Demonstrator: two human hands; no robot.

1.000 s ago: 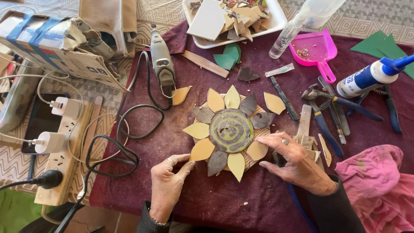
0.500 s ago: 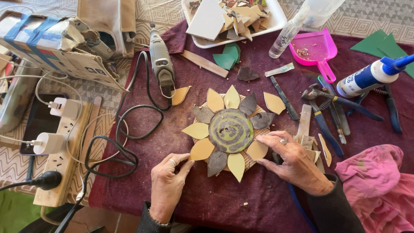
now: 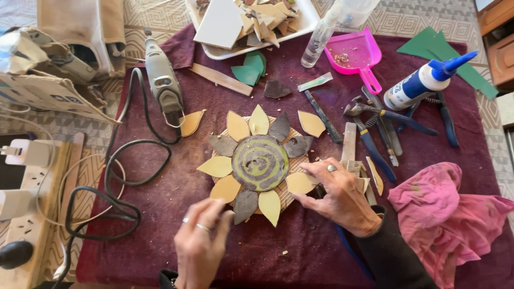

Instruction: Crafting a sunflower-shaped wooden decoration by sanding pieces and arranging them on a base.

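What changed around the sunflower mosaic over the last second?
The left hand slid right along the lower edge, from the yellow petal toward the dark petal. The right hand stayed on the yellow petal at lower right. The spiral centre and other petals look unmoved.

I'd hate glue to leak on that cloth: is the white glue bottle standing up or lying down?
Lying down. The white glue bottle rests on its side on the maroon cloth, blue nozzle pointing up-right. Whether it is capped, I cannot tell.
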